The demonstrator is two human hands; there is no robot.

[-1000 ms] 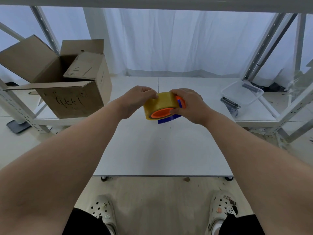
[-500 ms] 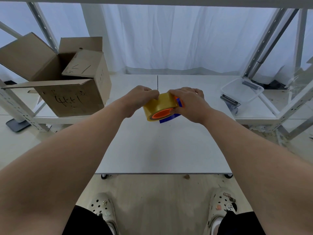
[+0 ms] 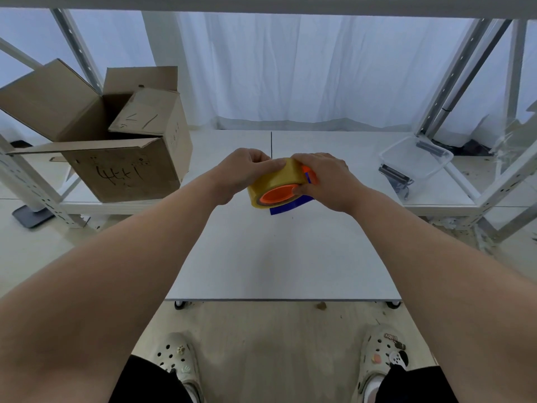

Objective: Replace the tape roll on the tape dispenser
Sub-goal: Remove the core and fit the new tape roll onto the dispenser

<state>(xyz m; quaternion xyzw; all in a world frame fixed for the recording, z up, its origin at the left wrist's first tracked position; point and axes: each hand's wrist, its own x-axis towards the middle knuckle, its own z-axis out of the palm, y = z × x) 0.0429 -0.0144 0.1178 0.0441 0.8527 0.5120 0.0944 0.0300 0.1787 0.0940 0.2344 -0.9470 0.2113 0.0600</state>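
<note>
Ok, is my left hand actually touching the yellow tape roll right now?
Touching. The head view shows the left hand gripping the tape roll, its thumb lying flat across the roll's top edge with no gap.

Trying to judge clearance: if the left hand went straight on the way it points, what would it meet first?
The yellow tape roll, which the left hand grips. Just beyond the roll is the right hand, holding the tape dispenser. Depth past that is unclear.
</note>
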